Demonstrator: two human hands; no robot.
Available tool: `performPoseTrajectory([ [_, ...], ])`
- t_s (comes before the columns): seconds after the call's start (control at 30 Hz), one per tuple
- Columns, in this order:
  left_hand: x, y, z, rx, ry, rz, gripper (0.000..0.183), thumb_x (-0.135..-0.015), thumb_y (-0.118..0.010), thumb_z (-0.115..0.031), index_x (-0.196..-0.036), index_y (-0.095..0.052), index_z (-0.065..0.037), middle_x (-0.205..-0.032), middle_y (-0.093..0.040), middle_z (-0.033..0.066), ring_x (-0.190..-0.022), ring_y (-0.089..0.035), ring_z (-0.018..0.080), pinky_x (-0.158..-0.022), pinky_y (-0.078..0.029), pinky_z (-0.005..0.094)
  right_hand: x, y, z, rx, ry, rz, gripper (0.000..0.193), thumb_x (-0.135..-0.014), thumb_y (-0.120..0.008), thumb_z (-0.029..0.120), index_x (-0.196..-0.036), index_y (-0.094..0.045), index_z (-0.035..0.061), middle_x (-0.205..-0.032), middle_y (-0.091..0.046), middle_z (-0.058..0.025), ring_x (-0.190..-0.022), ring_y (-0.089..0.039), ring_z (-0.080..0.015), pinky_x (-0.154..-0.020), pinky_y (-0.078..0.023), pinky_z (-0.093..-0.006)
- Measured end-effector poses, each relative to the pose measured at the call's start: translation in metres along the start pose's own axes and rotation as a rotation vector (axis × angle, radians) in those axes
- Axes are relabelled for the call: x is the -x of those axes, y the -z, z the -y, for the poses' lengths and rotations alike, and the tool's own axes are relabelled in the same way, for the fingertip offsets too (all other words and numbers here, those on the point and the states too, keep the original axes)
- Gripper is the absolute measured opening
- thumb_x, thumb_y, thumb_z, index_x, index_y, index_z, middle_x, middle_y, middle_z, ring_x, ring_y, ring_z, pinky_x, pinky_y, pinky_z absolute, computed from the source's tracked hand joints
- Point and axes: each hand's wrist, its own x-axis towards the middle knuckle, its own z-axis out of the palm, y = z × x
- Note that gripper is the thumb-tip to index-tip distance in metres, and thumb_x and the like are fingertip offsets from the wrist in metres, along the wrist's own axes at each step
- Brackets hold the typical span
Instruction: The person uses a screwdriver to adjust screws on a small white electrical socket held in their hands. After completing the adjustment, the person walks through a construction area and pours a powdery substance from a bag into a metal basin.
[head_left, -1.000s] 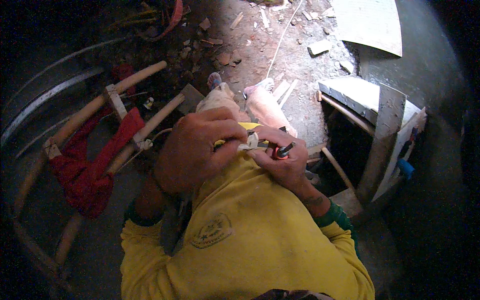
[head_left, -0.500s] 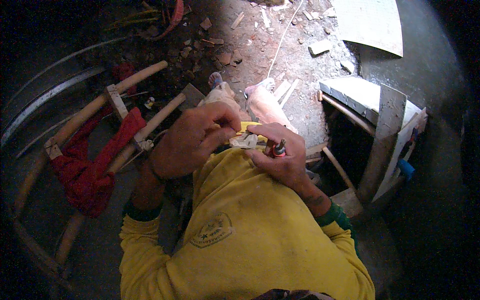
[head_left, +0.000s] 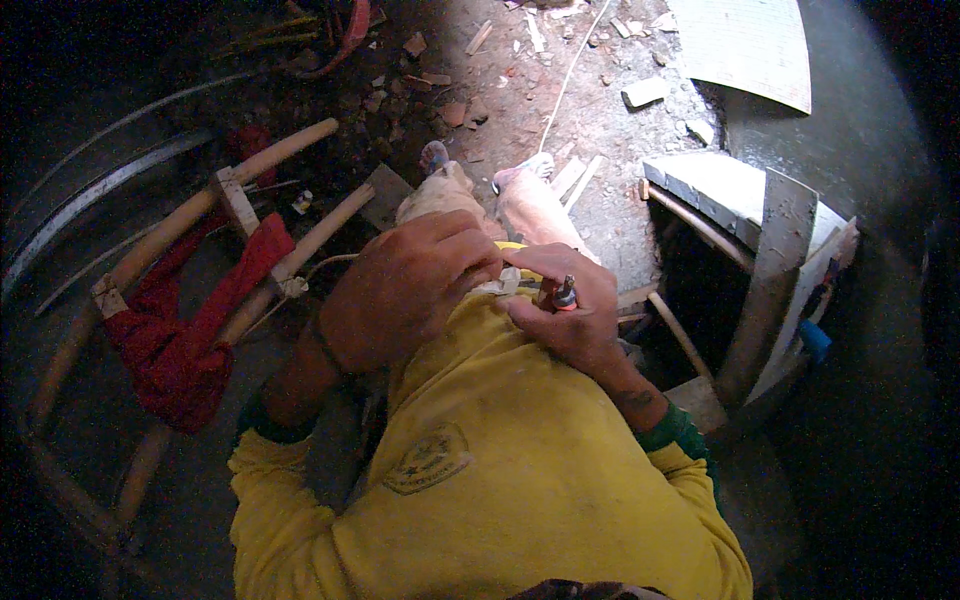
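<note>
In front of my yellow shirt point(head_left: 520, 400), both hands meet over a small pale crumpled scrap point(head_left: 503, 282), which looks like paper or thin plastic. The curled fingers of my left hand point(head_left: 410, 285) pinch its left side and cover much of it. My right hand point(head_left: 572, 305) grips its other side between thumb and forefinger. A small red object with a metal top point(head_left: 565, 293), shaped like a lighter, sticks up out of that same right fist; its lower part is hidden. Something yellow point(head_left: 510, 245) shows just behind the fingertips.
To the left stands a wooden pole frame point(head_left: 165, 245) with a red cloth point(head_left: 180, 350) draped over it. At right is a wooden structure with an upright board point(head_left: 770, 280) and a blue piece point(head_left: 815, 341). Wood scraps point(head_left: 645, 92) and a thin cord point(head_left: 570, 85) lie beyond my bare feet.
My left hand has moved slightly right, closing the gap to my right hand and covering more of the pale scrap. The right hand has shifted only a little.
</note>
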Motion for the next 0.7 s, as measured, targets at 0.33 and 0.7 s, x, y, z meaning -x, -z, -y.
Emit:
performPoseTrajectory([
  [0.33, -0.008, -0.001, 0.005, 0.017, -0.013, 0.036, 0.007, -0.085, -0.061, -0.009, -0.084, -0.059, -0.002, -0.085, -0.058, 0.0159, -0.086, -0.059, 0.0359, -0.076, -0.048, 0.0446, 0.000, 0.001, -0.003, 0.038, 0.017, -0.002, 0.044, -0.068, -0.084, 0.005, -0.110, -0.070, 0.0064, -0.105, -0.071, -0.0112, -0.082, -0.067, -0.0175, -0.067, -0.053, -0.0281],
  [0.7, -0.014, 0.003, 0.000, 0.077, 0.095, 0.171, 0.023, -0.081, -0.059, 0.000, -0.100, -0.047, -0.006, -0.082, -0.057, 0.0167, -0.082, -0.059, 0.0401, -0.070, -0.045, 0.0480, 0.002, 0.005, -0.005, 0.067, 0.056, 0.053, 0.038, -0.073, -0.080, 0.007, -0.110, -0.070, 0.0047, -0.105, -0.071, -0.0138, -0.093, -0.070, -0.0270, -0.082, -0.054, -0.0356],
])
